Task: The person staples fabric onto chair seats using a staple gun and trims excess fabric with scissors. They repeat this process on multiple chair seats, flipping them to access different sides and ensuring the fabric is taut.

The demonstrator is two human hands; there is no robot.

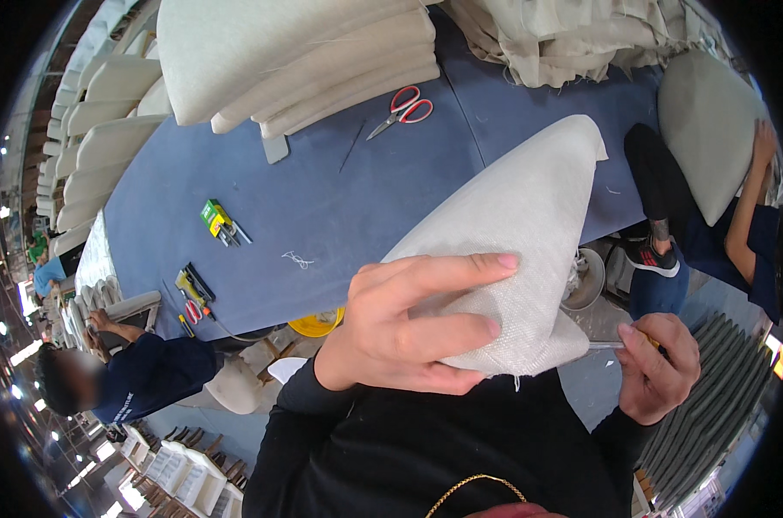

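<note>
Cream upholstered panel (529, 223): snag risk

Left fingers (456, 274) spread, gripping panel over counter's (331, 216) near edge; right fingers (655, 354) closed around metal-shafted tool (605, 344) at panel's lower corner. Tool slip could snag weave; weak left grip could let panel pivot.

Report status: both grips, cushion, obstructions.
Left grip on pale cushion. Right grip holding metal tool at its edge. No obstruction seen; scissors lie apart on table.
</note>
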